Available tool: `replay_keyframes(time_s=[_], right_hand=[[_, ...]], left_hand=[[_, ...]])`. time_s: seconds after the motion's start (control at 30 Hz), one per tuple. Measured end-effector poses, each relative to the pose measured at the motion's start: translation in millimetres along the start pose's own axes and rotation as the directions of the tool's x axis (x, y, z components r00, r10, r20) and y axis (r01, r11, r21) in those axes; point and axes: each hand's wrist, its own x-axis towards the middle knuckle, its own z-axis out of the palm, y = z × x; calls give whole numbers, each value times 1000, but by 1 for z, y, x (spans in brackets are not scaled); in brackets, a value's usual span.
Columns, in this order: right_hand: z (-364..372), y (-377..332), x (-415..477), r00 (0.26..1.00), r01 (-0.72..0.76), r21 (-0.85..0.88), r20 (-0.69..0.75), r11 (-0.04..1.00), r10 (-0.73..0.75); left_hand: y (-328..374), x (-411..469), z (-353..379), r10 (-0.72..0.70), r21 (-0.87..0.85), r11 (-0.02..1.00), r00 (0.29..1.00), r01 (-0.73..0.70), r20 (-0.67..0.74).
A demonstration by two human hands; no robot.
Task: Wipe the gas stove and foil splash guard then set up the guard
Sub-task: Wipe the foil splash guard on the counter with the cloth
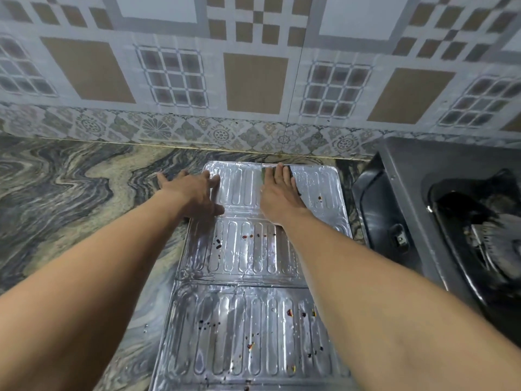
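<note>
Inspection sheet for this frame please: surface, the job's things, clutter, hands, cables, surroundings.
Surface: marbled stone counter, swirled grey and beige, bare to the left of the guard.
Job's things: foil splash guard lies flat and unfolded on the counter, three ribbed panels, with dark red and brown spots on the middle and near panels. Gas stove sits to its right, dark, one burner partly in view.
Clutter: nothing seen.
Hands: left hand is spread flat, pinning the guard's far left edge. Right hand presses a dark wiping pad with a green edge onto the far panel.
Cables: nothing seen.
Surroundings: patterned tiled wall behind the counter.
</note>
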Motion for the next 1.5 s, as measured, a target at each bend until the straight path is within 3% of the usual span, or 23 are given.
replay_keyframes(time_s=[0.47,0.77,1.1,1.5], right_hand=[[-15,57,-11,937,-330,15,-118,944,329],[-2,56,-29,889,-390,110,-214,914,404],[6,49,-34,878,-392,74,-267,917,397],[-8,6,9,945,-297,34,-131,954,299]], left_hand=[[1,0,-2,8,4,1000,1000,-8,12],[4,-4,-5,3,17,1000,1000,-3,5],[3,-4,-5,1,13,1000,1000,-1,9],[4,-4,-6,18,14,1000,1000,-18,-6]])
